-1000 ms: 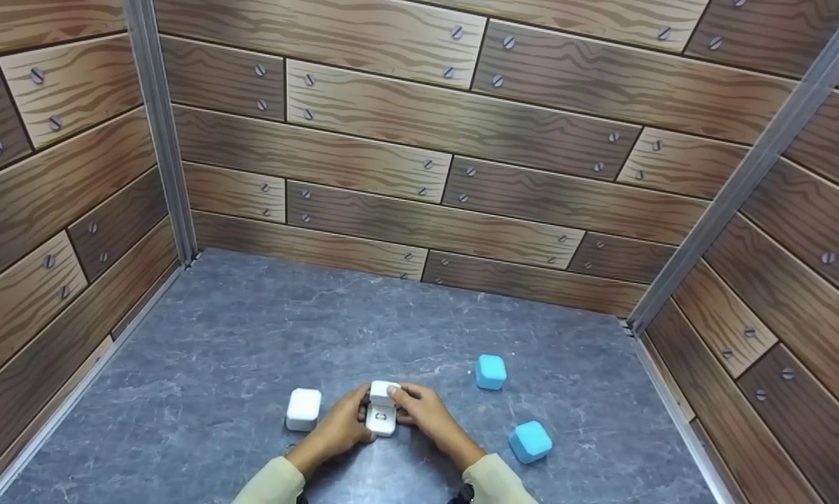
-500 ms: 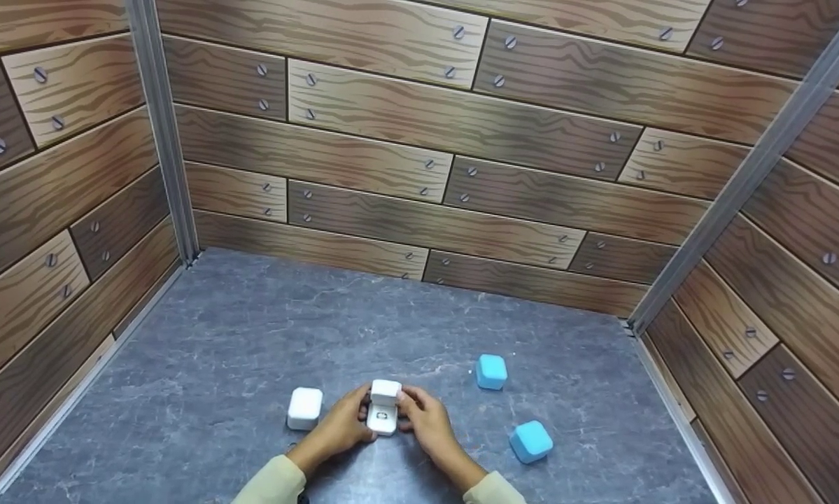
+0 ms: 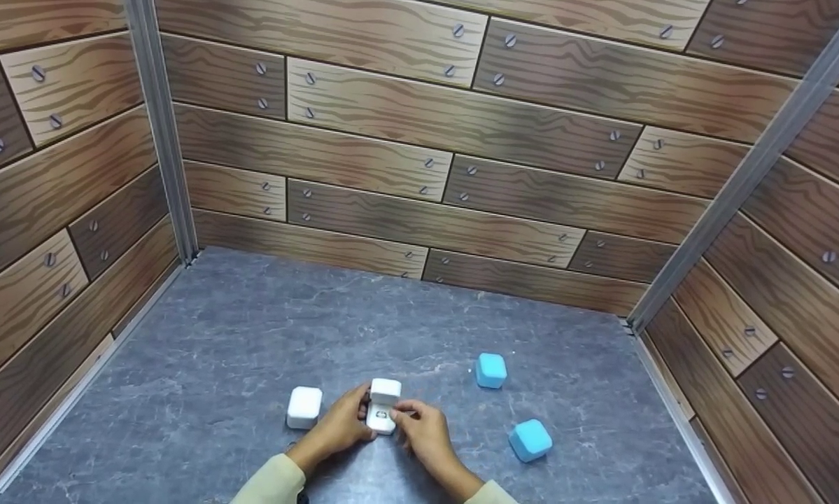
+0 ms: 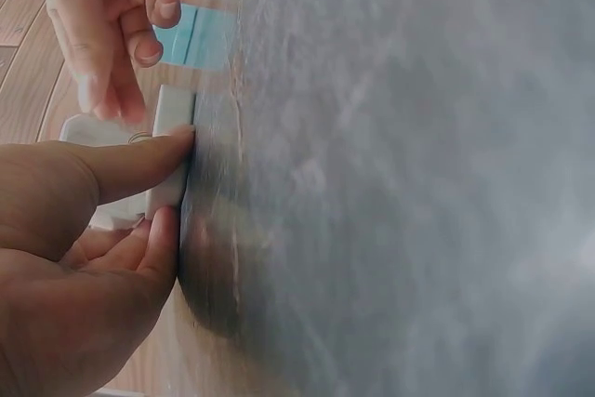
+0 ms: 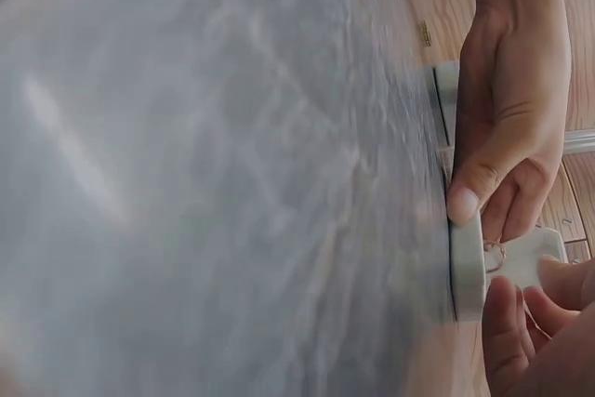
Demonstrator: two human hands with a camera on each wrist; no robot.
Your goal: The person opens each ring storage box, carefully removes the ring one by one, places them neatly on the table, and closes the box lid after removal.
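Observation:
A white ring box (image 3: 385, 390) stands on the grey tabletop with its lid raised, and a ring (image 3: 381, 414) sits upright in its insert. The ring's thin band (image 5: 495, 253) shows in the right wrist view. My left hand (image 3: 342, 423) grips the box's base from the left, thumb at the front and fingers behind, as the left wrist view confirms. Close to the box's right side is my right hand (image 3: 426, 428). Its fingers are loosely bent near the ring; in the left wrist view this right hand (image 4: 107, 25) appears apart from both ring and box.
Left of my left hand stands a closed white box (image 3: 304, 407). Two closed blue boxes, one farther back (image 3: 490, 371) and one nearer (image 3: 531, 440), sit on the right. Wood-patterned walls (image 3: 363, 140) enclose the tabletop (image 3: 307, 322) at the back and sides.
My right hand has let go of the box's lid and come down and toward me, to the ring's level. My left hand keeps its grip on the box.

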